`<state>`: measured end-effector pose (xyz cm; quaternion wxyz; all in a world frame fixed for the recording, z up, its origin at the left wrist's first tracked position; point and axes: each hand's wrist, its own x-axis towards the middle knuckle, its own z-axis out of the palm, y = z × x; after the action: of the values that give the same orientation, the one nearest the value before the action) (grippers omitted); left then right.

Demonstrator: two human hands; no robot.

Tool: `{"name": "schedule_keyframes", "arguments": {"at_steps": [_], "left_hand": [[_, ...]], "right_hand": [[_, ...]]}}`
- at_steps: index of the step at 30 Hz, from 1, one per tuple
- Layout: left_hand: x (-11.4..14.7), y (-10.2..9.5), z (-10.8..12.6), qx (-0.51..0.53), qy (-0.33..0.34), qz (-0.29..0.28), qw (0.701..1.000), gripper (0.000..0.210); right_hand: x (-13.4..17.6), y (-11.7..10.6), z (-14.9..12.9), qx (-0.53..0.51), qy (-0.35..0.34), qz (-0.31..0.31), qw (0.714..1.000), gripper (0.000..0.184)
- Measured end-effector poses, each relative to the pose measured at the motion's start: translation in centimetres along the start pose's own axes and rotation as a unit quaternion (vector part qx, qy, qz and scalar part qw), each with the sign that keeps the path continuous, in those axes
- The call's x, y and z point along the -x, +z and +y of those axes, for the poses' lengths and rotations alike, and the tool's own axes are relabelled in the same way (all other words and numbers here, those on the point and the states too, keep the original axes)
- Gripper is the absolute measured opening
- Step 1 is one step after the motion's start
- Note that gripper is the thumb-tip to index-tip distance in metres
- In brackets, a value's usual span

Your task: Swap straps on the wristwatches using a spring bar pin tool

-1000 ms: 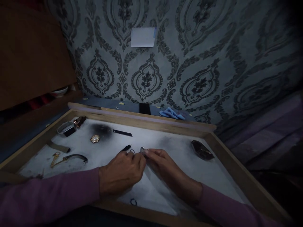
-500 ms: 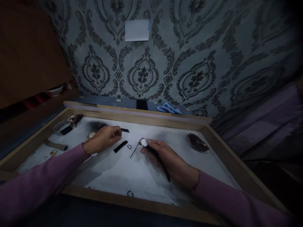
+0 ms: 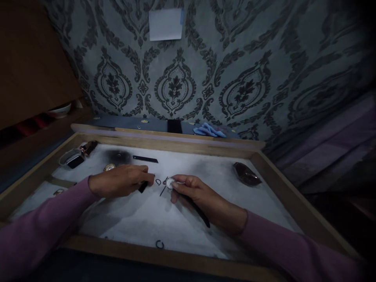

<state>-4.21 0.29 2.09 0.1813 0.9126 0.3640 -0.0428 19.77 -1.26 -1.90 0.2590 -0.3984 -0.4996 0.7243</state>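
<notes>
My right hand [image 3: 199,192] holds a wristwatch by its case, with the pale dial [image 3: 169,183] facing up. One black strap [image 3: 198,210] trails from it below my palm. My left hand [image 3: 123,180] is at a short separate black watch strap [image 3: 143,186], fingertips closed round its upper end; they partly hide it. Between the hands lies a small dark loop [image 3: 158,182]. A thin dark rod [image 3: 162,190] lies beside the watch case, and a black flat blade-like strip [image 3: 145,159] rests beyond my left hand.
A wooden-rimmed tray [image 3: 188,256] with a white bottom surrounds everything. Along its left are a smartwatch [image 3: 74,159], a brown-banded watch [image 3: 89,147], a gold watch [image 3: 109,167] and an olive strap [image 3: 60,181]. Dark wrapped item [image 3: 246,174] sits right; blue cloth [image 3: 208,130] lies behind.
My left hand has come down and right onto the short black strap, uncovering the black strip behind. My right hand keeps its hold on the watch. The view has tilted slightly downward.
</notes>
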Motion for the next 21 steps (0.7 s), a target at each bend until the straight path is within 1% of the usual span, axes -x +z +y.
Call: {"name": "schedule_keyframes", "arguments": {"at_steps": [3, 5, 7, 9, 11, 12, 14, 17, 19, 21], "left_hand": [[0.0, 0.3, -0.2, 0.008, 0.007, 0.004, 1.0, 0.022], [0.0, 0.5, -0.3, -0.001, 0.007, 0.013, 1.0, 0.019], [0.0, 0.5, -0.1, -0.009, 0.016, 0.04, 0.999, 0.016], [-0.1, 0.3, 0.1, 0.014, 0.03, 0.079, 0.996, 0.013], [-0.2, 0.1, 0.4, 0.083, 0.041, 0.103, 0.99, 0.009], [-0.4, 0.1, 0.5, 0.129, 0.043, 0.103, 0.985, 0.008], [-0.7, 0.2, 0.7, 0.223, 0.038, 0.095, 0.969, 0.008], [-1.1, 0.7, 0.7, 0.347, 0.026, 0.081, 0.934, 0.007], [-1.2, 1.1, 0.7, 0.41, 0.011, 0.067, 0.91, 0.01], [-1.2, 1.3, 0.8, 0.44, -0.006, 0.054, 0.896, 0.014]], "right_hand": [[-0.4, -0.2, 0.6, -0.013, 0.004, 0.003, 1.0, 0.03], [-0.6, -0.3, 0.8, -0.021, 0.008, 0.001, 1.0, 0.031], [-0.6, -0.3, 0.8, -0.024, 0.006, -0.002, 1.0, 0.03], [-0.6, -0.3, 0.7, -0.02, 0.0, -0.01, 1.0, 0.03], [-0.5, -0.2, 0.6, -0.017, -0.005, -0.015, 1.0, 0.031], [-0.5, -0.2, 0.6, -0.015, -0.008, -0.016, 1.0, 0.032], [-0.5, -0.1, 0.5, -0.01, -0.014, -0.018, 1.0, 0.033], [-0.5, -0.1, 0.6, -0.003, -0.02, -0.026, 0.999, 0.034], [-0.6, -0.1, 0.6, -0.004, -0.024, -0.035, 0.999, 0.034], [-0.5, -0.1, 0.6, -0.006, -0.027, -0.043, 0.999, 0.034]]}}
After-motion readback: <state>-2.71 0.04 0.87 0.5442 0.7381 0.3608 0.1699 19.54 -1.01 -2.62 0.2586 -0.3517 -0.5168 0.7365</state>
